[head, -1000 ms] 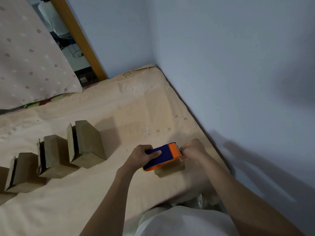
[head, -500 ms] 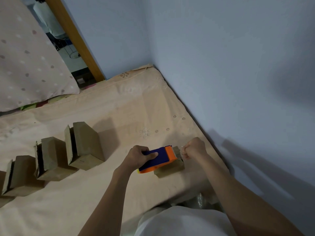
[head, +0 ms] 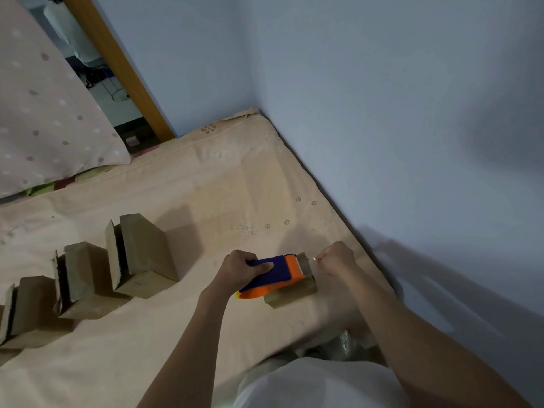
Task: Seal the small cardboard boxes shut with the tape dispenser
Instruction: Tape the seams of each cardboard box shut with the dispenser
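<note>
Pale blue walls meet in a corner above the bed [head: 182, 184], whose peach sheet with faint stitched flowers carries everything I am working with. My left hand [head: 240, 270] has its fingers wrapped round the dark blue and orange plastic tape dispenser [head: 275, 275], thumb lying along its blue top; the dispenser rests on the small brown cardboard box [head: 294, 294] near the bed's wall-side edge, its orange nose pointing toward my right hand [head: 335, 259]. That hand is curled into a loose fist just beside the box's far end, thumb and forefinger pinched together on what looks like a glinting tape end, though it is too small to be sure. To the left, well apart, three more small brown cardboard boxes [head: 141, 254] stand in a row with their flaps gaping. A pale dotted pillow [head: 44, 113] lies at the upper left.
</note>
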Motion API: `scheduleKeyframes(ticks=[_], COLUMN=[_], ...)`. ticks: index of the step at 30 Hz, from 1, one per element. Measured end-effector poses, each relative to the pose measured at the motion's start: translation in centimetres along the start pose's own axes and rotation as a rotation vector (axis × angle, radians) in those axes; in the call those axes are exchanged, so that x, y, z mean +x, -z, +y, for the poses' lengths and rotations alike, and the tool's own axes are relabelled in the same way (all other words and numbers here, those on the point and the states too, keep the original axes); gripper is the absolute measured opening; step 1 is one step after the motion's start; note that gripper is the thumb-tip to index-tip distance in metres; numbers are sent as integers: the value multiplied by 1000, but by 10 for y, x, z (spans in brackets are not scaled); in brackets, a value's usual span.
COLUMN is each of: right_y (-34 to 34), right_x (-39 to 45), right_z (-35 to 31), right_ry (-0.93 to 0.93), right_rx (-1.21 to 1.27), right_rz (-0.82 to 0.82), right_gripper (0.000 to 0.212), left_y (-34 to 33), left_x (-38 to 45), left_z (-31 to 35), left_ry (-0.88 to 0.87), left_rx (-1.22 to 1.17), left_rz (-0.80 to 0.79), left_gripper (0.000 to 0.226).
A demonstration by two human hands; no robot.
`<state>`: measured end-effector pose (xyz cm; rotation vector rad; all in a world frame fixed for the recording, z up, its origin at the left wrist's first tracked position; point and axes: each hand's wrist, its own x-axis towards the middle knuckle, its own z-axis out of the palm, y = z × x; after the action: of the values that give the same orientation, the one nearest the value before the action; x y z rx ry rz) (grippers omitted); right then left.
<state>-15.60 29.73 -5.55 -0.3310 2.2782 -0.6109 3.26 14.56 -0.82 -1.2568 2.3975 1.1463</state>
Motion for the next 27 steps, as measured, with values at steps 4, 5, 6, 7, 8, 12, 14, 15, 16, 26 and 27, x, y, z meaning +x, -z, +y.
scheduleKeyframes(ticks=[4, 5, 6, 7, 8, 12, 14, 15, 16, 26, 27], right_y=[-4, -5, -6, -6, -7, -12, -13, -14, -16, -24, -24], right_x=[4, 5, 6, 7, 8, 10, 10, 11, 11, 6, 5], right_z=[-2, -3, -3, -2, -2, 2, 2, 2, 3, 12, 13], right_ry=[-37, -39, -36, -35, -32, -4, 10, 14, 18, 30, 34], right_rx=[13, 8, 4, 0, -7, -37, -37, -38, -39, -63, -76], right_rz=[-10, -12, -15, -21, -22, -14, -13, -14, -13, -11, -6], right_gripper=[11, 11, 10, 9, 9, 12, 12, 12, 12, 22, 21], left_y=[-1, -1, -1, -1, -1, -1, -1, -1, -1, -4, -4], left_x=[1, 1, 1, 1, 0, -1, -1, 0, 0, 0, 0], left_z=[-1, -1, -1, -1, -1, 0, 0, 1, 1, 1, 1], left_ry=[-3, 0, 3, 6, 5, 4, 0, -1, -1, 4, 3], left_rx=[-8, -11, -14, -16, -18, -19, -15, -15, -13, -4, -7], left_rz=[4, 0, -4, -8, -8, -3, -2, -3, -5, 12, 12], left_gripper=[39, 39, 38, 38, 37, 39, 39, 38, 38, 37, 38])
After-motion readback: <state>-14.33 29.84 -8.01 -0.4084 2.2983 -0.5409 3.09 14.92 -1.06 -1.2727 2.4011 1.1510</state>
